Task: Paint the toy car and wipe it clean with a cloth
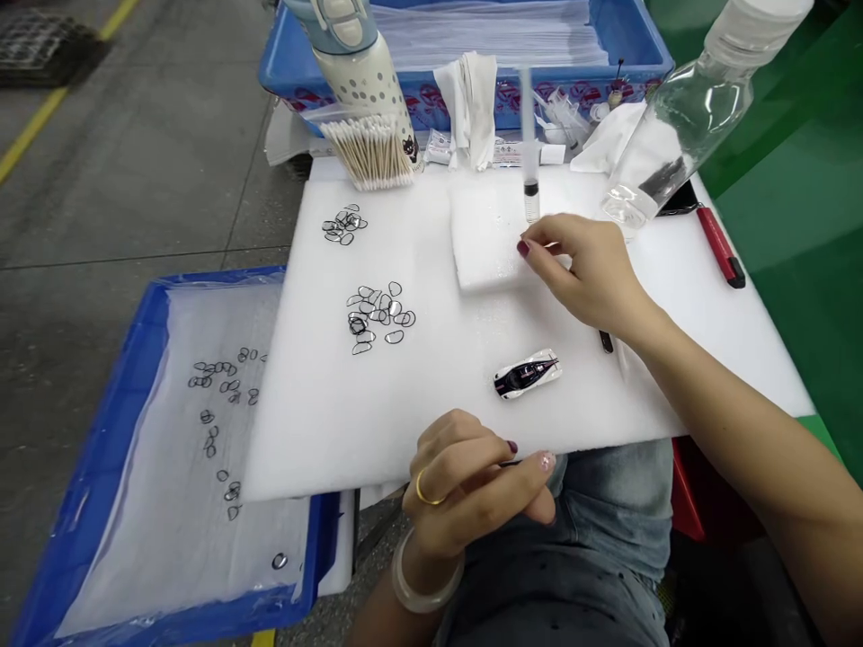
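Observation:
My left hand (pixel 472 476), with a gold ring and a pale bangle, is at the near edge of the white foam board (pixel 324 431). Its fingers are curled together, and a small dark sliver shows between the fingertips, too little to name. Over a smaller white foam pad (pixel 489 234), my right hand (pixel 586 265) has thumb and forefinger pinched; whatever lies between them is too small to tell. Just beyond those fingertips is a clear syringe (pixel 529 153). Between the hands sits a white and black toy car (pixel 528 374). Thin black-edged oval rings (pixel 381 314) lie in two clusters leftward.
Along the back are a bundle of cotton swabs (pixel 370 153), a dotted bottle (pixel 368 76), white cloth (pixel 472 108) and a blue bin (pixel 634 63). A clear bottle (pixel 694 126) and red-handled cutter (pixel 720 247) are rightward. A blue tray (pixel 101 503) with more rings stands lower left.

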Tool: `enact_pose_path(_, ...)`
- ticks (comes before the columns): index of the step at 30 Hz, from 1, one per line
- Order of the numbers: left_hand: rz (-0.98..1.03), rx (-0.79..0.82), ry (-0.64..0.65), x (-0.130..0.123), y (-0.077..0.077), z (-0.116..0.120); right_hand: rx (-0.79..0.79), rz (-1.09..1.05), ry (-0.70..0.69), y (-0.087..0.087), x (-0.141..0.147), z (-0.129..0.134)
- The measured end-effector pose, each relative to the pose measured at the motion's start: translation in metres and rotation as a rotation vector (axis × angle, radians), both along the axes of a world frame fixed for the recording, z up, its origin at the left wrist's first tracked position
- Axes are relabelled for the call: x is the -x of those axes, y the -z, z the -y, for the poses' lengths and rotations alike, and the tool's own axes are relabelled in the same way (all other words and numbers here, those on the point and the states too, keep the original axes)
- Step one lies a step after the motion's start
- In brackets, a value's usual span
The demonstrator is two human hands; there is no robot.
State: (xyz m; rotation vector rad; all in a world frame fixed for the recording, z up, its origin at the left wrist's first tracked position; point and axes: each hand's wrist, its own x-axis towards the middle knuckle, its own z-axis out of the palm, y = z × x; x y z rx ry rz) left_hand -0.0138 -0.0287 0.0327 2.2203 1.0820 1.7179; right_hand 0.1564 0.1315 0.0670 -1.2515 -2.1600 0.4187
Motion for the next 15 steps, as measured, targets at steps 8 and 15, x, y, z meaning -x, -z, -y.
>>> enact_pose_path(8,0.015,-0.017,0.049,0.001,0.003,0.002,0.113,-0.087,0.173,-0.008,0.004,-0.007)
enact_pose_path(15,-0.030,-0.060,0.106,0.003,0.000,0.001,0.130,0.077,0.164,-0.018,0.013,-0.008)
